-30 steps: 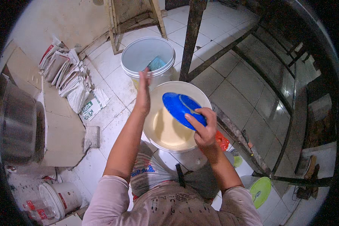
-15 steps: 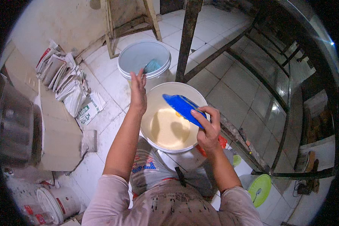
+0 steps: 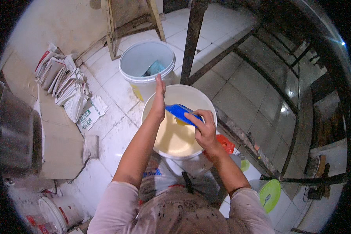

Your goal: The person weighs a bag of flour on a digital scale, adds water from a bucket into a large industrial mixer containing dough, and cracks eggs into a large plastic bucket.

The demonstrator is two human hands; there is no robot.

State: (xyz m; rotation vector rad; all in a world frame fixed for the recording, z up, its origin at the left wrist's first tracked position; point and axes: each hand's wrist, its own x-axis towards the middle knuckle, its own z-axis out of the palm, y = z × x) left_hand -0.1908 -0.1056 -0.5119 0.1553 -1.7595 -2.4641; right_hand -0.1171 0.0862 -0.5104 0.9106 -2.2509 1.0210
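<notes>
Your left hand (image 3: 158,97) is stretched out flat, fingers together and pointing far, its edge resting on the left rim of the round white plastic bucket (image 3: 201,97) just in front of you. Your right hand (image 3: 204,126) is curled shut around the blue plastic scoop (image 3: 180,112), gripping its near end, with the scoop tilted over the bucket's opening and its far end reaching almost to your left palm. Inside the bucket lies a smooth pale cream liquid (image 3: 175,138), filling the lower part; the scoop hangs above its surface, and whether it touches the liquid you cannot tell.

Just beyond this bucket, to the far left, stands a second white plastic bucket (image 3: 133,64) with a teal object (image 3: 155,68) lying inside it. A dark metal post (image 3: 192,37) rises just right of that bucket, with a slanting bar running off to the right. A wooden frame (image 3: 113,27) stands on the tiled floor at the far side. On your left lies a heap of folded newspapers (image 3: 66,84) beside flat cardboard (image 3: 56,136). Near your right elbow sit an orange-red object (image 3: 226,143) and a lime-green round lid (image 3: 270,193). At the near left stand small white tubs (image 3: 62,210).
</notes>
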